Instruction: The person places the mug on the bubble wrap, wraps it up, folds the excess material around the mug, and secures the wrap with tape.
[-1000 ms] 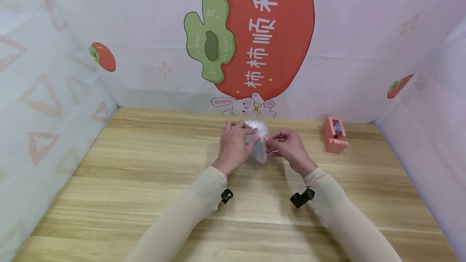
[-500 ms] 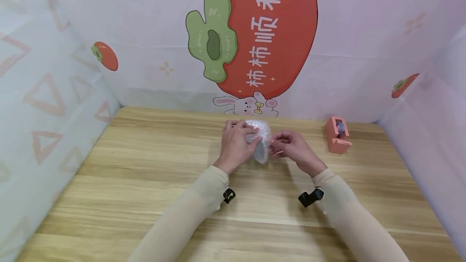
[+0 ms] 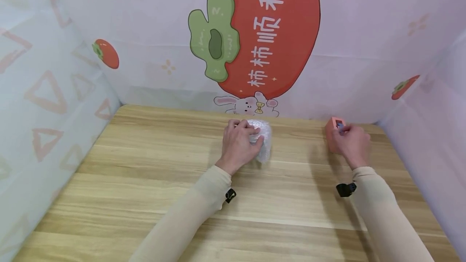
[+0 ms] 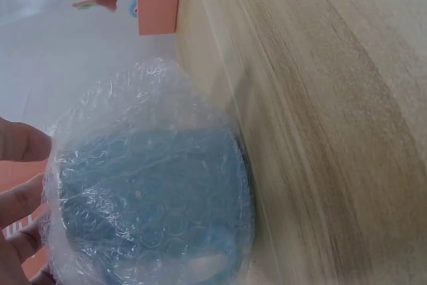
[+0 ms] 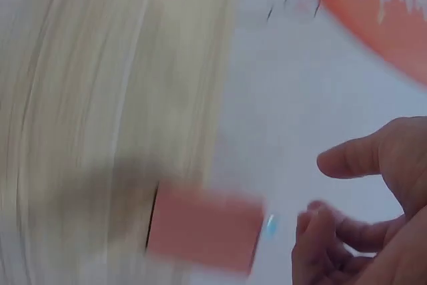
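1. White printed backdrop (image 3: 156, 19) rises beyond both hands, on the far side of the grip.
2. Under the grip spreads the wood-grain table (image 3: 145, 205). Resting the wrapped load on it, rather than lifting, would probably make one-handed holding easier.
3. Over the wrap, the left hand (image 3: 237, 144) is holding on, fingers curled at the far left, thumb across the near right. Even, gentle pressure seems best: enough to stop the plastic springing loose, too little to crush bubbles.
4. Well to the right of that grip, the right hand (image 3: 354, 142) has thumb and fingers parted, with nothing visible held between them. For a clean pinch, I would bring thumb and forefinger in squarely.
5. Beneath the left hand's fingers and thumb sits the bubble-wrapped bundle (image 3: 267, 138), a blue item (image 4: 153, 191) showing through. Where the wrap's loose edge lies, I cannot tell; that edge likely deserves the thumb.
6. Just beside the right fingertips stands the tape dispenser (image 3: 331, 134), coral-coloured. It could slide or tip if pulled abruptly, so a smooth draw would suit.
7. Close to those fingertips, the bluish tape roll (image 3: 340, 126) sits inside the holder; its free end is too small to make out.
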Motion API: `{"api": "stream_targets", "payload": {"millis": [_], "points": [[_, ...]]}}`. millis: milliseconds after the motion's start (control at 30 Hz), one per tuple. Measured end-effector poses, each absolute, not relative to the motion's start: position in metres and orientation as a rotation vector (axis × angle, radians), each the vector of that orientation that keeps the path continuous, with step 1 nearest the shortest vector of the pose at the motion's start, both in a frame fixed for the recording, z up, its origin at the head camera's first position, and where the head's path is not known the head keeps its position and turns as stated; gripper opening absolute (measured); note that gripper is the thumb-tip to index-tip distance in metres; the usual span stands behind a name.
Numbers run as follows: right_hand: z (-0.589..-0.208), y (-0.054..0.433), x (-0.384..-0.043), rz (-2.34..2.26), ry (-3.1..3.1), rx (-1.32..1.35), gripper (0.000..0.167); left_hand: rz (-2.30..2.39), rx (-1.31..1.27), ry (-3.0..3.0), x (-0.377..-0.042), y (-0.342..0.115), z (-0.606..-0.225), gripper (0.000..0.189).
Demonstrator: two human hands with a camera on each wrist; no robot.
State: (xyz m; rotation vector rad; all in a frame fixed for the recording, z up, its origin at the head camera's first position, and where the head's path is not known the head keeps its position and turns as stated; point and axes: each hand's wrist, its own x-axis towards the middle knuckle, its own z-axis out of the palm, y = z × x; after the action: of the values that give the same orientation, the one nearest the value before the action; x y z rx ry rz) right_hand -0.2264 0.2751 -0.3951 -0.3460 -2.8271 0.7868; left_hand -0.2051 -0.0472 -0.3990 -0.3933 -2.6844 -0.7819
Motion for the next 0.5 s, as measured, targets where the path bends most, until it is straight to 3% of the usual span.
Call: {"api": "stream_targets", "payload": {"millis": [167, 500], "points": [[-0.399, 0.300, -0.224, 0.746, -2.949, -0.429, 0.057, -0.752, -0.369, -2.692, -0.204, -0.045, -0.401, 0.036], [-0.390, 0.312, -0.225, 0.775, -3.081, -0.364, 0.053, -0.722, -0.347, -2.685, -0.205, -0.044, -0.399, 0.036]]}}
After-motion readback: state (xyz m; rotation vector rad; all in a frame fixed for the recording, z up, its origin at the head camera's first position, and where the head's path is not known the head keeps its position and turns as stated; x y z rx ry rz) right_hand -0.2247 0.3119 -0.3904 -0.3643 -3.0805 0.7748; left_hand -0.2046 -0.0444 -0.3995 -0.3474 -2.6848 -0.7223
